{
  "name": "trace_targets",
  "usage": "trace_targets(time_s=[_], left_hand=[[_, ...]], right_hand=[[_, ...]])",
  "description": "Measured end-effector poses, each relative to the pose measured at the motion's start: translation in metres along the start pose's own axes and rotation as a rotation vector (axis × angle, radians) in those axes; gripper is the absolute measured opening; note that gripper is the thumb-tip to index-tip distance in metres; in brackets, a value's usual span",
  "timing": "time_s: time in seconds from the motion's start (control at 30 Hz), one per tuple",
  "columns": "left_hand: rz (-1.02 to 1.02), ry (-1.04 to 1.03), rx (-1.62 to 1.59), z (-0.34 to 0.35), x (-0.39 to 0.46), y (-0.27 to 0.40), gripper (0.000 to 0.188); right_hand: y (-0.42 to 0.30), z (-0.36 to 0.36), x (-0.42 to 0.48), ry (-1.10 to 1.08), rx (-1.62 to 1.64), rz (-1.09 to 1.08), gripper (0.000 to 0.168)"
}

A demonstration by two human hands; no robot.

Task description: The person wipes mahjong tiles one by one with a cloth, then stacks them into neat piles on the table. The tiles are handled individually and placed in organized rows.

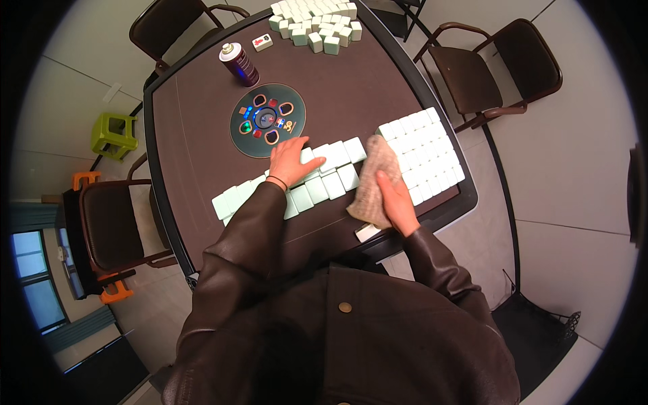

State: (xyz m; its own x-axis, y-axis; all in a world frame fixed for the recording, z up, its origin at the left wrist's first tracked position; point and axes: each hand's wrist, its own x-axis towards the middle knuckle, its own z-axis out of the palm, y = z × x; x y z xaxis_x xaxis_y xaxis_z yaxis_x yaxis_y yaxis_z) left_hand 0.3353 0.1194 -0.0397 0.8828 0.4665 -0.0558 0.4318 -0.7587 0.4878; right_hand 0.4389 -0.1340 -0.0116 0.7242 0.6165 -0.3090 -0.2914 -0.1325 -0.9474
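Observation:
Several mahjong tiles (330, 185) lie in two slanting rows before me, their pale green backs up. My left hand (288, 164) rests over the far row with its fingers spread, touching tiles and hiding some of them. In my right hand (397, 200) is a crumpled beige cloth (374, 177), held beside the right end of the rows. The cloth touches or overlaps the left edge of a block of mahjong tiles (430, 152) packed in lines at the table's right side. A white object (367, 232), perhaps a tile, lies partly under the cloth near the front edge.
The mahjong table (202, 126) has a dark raised rim and a round centre console (268, 120) with lit parts. Behind it stand a spray can (240, 65), a single face-up tile (262, 42) and a heap of tiles (319, 25). Armchairs (466, 76) surround the table.

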Motion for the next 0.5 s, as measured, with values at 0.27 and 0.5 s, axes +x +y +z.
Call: trace_targets(time_s=[0.27,0.5], left_hand=[[0.001,-0.128,0.086,-0.003,-0.021,-0.003,0.074],[0.367,0.141,-0.001,-0.006,-0.033,0.035,0.064]], right_hand=[[0.023,0.064,0.062,-0.21,-0.293,-0.036,0.051],[-0.016,0.0,0.05,0.004,-0.018,0.166,0.054]])
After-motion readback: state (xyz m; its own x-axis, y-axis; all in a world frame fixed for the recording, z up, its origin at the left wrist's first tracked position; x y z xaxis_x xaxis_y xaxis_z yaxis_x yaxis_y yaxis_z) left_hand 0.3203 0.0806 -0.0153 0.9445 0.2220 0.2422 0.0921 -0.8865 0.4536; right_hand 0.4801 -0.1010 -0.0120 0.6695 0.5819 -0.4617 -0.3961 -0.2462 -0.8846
